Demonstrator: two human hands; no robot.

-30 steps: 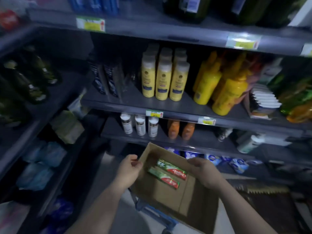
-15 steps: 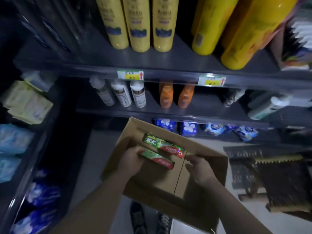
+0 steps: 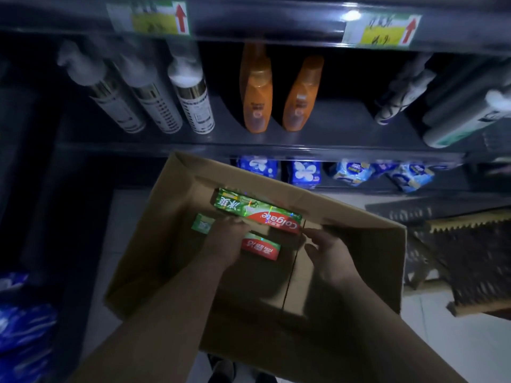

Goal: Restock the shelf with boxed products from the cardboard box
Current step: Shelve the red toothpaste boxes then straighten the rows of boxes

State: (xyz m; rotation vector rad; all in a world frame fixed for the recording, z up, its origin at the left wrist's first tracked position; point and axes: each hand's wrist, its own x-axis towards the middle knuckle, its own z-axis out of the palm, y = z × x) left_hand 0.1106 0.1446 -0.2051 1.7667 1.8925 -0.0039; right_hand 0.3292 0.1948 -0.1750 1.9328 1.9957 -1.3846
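An open cardboard box (image 3: 356, 261) sits low in front of the shelves. Two green and red toothpaste boxes lie inside it. The far toothpaste box (image 3: 255, 211) lies against the back wall of the cardboard box. My left hand (image 3: 225, 241) is inside, its fingers curled over the near toothpaste box (image 3: 261, 248), whose green end shows left of my hand. My right hand (image 3: 327, 251) hovers inside the cardboard box just right of both, fingers loosely bent and holding nothing, close to the red end of the far one.
The shelf (image 3: 318, 139) just above the box holds three white spray cans (image 3: 193, 103), two orange bottles (image 3: 255, 98) and white bottles at the right. Blue packs (image 3: 302, 172) fill the bottom shelf. A brush mat (image 3: 470, 261) lies on the floor at right.
The camera has dropped closer to the box. My left hand moved from the box's left rim onto the near toothpaste box. My right hand moved from the right rim into the box.
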